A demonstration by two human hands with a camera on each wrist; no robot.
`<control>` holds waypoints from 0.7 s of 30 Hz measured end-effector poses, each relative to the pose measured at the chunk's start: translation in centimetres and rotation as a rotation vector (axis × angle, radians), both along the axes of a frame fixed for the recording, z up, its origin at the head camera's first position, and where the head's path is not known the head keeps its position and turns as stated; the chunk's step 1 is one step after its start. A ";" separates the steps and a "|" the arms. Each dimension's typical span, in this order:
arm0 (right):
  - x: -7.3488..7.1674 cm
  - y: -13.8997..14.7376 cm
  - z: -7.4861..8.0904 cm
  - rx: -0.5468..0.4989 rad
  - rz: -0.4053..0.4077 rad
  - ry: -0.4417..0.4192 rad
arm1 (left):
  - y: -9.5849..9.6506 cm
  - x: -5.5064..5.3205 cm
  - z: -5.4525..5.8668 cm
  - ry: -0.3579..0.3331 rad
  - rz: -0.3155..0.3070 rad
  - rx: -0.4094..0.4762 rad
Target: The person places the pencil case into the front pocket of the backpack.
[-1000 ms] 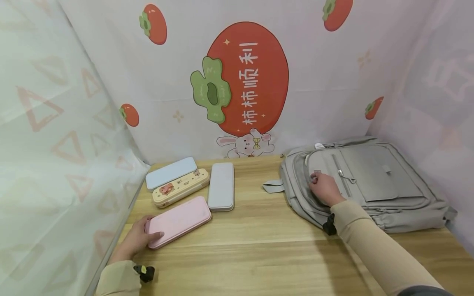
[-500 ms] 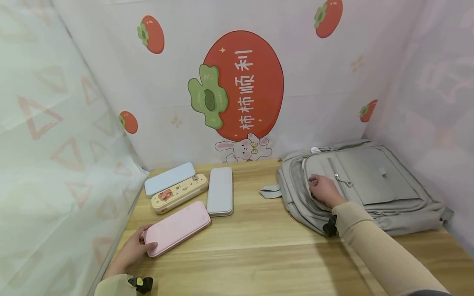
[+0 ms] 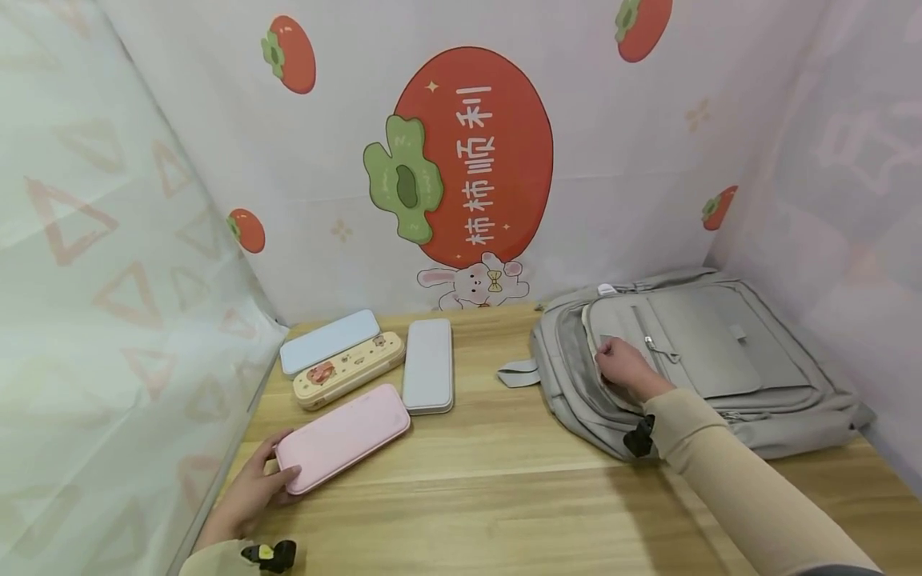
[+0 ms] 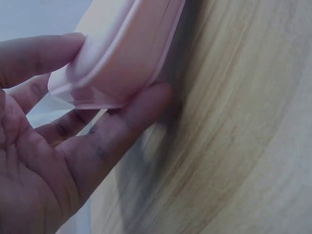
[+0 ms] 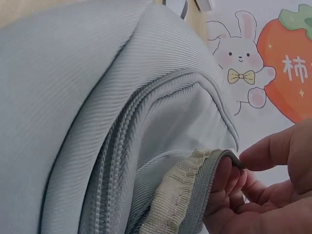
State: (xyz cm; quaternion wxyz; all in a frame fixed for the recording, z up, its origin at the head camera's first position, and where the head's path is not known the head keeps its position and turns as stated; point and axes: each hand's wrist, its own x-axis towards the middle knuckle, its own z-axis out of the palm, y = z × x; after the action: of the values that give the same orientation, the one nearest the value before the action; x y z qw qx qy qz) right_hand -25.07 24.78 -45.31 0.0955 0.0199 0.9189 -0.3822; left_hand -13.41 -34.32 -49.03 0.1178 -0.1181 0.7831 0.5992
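Note:
My left hand (image 3: 250,490) grips the near-left end of a pink pencil case (image 3: 344,438). In the left wrist view the thumb lies on one face of the case and fingers reach under it, with a gap showing above the wood at that end. On the right, a grey backpack (image 3: 727,336) lies flat on the table. My right hand (image 3: 628,370) pinches the edge of its front pocket. Seen from the right wrist, the pocket's zip edge (image 5: 197,187) is pulled up between thumb and fingers, and the pocket gapes open.
Beyond the pink case lie a yellow pencil case with cartoon prints (image 3: 349,370), a light blue case (image 3: 330,342) and a pale grey case (image 3: 428,366). A grey strap (image 3: 519,373) sticks out from the backpack. Printed cloth (image 3: 612,224) stands behind the wooden table (image 3: 468,512).
The left hand has shifted slightly, and its end of the pink pencil case now sits a little raised. The right hand still holds the pocket edge, which stands wider open than before.

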 end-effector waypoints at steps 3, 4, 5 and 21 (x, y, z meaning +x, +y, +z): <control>0.1 -0.1 0.1 0.028 0.028 0.000 | -0.1 0.4 -0.1 0.037 -0.002 0.066; 0.0 0.0 0.1 0.031 0.030 -0.002 | -0.1 0.5 -0.1 0.055 0.000 0.085; 0.0 0.0 0.1 0.037 0.030 0.001 | -0.2 0.6 -0.2 0.071 -0.002 0.098; 0.4 0.2 1.8 0.079 -0.021 0.082 | 0.1 1.9 0.4 0.250 -0.032 0.169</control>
State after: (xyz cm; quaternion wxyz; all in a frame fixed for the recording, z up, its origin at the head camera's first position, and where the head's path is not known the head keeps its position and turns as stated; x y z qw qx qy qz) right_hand -24.65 25.01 -43.49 0.0530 0.0177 0.9362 -0.3470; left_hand -11.52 -34.25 -48.66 0.0384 -0.0194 0.7401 0.6711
